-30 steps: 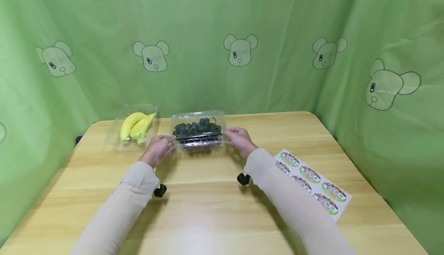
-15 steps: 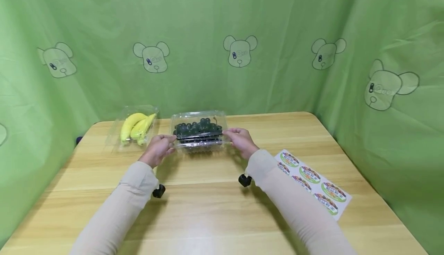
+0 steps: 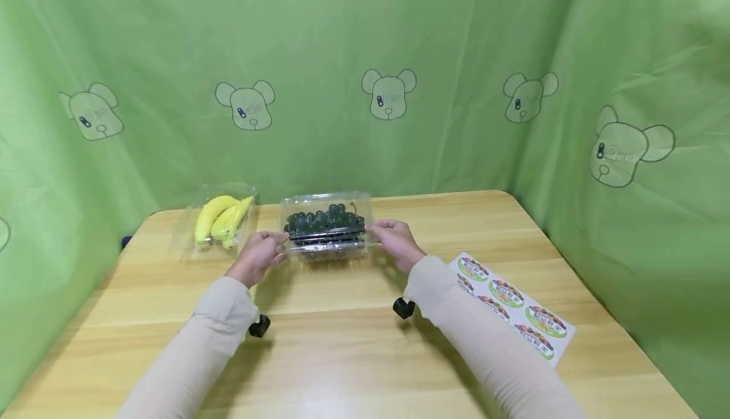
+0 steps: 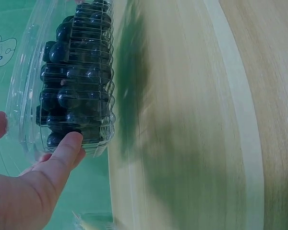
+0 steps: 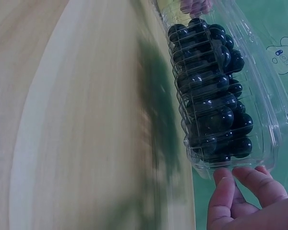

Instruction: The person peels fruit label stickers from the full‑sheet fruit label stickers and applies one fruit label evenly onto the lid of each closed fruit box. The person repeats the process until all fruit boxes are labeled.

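A clear plastic clamshell box (image 3: 327,248) of dark grapes (image 3: 325,220) is held at the far side of the table. My left hand (image 3: 259,257) grips its left end. At the opposite end my right hand (image 3: 397,243) holds it too. Ribbed plastic and the round grapes (image 4: 84,79) show up close in the left wrist view, with a fingertip against the wall. In the right wrist view, the fingers (image 5: 264,187) pinch around the box's near corner. A shadow lies on the wood beside the box in both wrist views.
Left of the grapes stands another clear box (image 3: 185,238) with yellow bananas (image 3: 217,216). A white sheet of round fruit stickers (image 3: 538,302) lies at the right, partly covered by my right sleeve (image 3: 473,317). Green curtains (image 3: 319,38) rise behind the wooden table (image 3: 331,362).
The head view has tilted, so the whole scene sits slightly lower in it. Both hands keep their hold on the grape box, which stays in nearly the same place.
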Demonstrator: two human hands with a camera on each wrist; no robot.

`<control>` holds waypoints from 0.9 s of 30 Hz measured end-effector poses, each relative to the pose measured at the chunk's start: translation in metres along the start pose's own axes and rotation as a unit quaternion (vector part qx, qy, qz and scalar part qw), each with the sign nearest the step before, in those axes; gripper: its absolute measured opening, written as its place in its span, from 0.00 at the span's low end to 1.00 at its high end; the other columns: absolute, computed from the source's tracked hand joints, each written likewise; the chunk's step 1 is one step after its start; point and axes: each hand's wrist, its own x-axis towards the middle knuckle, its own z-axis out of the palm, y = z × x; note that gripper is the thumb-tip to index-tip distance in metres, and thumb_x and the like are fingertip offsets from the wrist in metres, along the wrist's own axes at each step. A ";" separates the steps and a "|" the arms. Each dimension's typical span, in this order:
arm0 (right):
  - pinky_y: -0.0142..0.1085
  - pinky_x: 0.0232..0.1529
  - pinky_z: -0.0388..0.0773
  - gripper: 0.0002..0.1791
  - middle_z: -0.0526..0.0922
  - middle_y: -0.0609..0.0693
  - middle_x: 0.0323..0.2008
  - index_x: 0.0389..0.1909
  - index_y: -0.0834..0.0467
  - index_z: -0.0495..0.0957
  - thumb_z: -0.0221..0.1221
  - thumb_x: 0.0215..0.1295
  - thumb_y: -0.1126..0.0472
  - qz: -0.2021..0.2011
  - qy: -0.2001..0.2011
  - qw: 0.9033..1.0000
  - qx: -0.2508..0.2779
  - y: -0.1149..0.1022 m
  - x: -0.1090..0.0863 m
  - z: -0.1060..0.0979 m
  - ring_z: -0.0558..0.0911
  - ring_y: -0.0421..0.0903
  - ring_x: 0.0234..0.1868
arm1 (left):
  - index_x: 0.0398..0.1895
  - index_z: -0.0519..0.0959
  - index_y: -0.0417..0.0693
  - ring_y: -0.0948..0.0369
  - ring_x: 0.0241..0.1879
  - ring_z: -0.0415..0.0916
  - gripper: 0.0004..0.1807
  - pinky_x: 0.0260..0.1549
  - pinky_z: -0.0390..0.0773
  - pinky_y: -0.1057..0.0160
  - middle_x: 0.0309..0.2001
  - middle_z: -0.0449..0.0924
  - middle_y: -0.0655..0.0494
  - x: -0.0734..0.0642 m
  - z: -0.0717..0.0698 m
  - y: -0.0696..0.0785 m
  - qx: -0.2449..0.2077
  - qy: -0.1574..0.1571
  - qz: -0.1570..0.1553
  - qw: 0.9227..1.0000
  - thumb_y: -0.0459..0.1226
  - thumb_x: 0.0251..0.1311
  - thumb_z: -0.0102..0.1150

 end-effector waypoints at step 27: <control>0.50 0.62 0.69 0.21 0.74 0.55 0.49 0.53 0.65 0.72 0.61 0.64 0.59 0.006 0.008 1.000 0.006 -0.009 -0.016 0.002 0.72 0.53 0.51 | 0.66 0.54 0.22 0.42 0.67 0.57 0.29 0.64 0.67 0.55 0.67 0.57 0.31 -0.015 -0.004 0.006 0.018 -0.011 0.006 1.000 0.35 0.72 0.47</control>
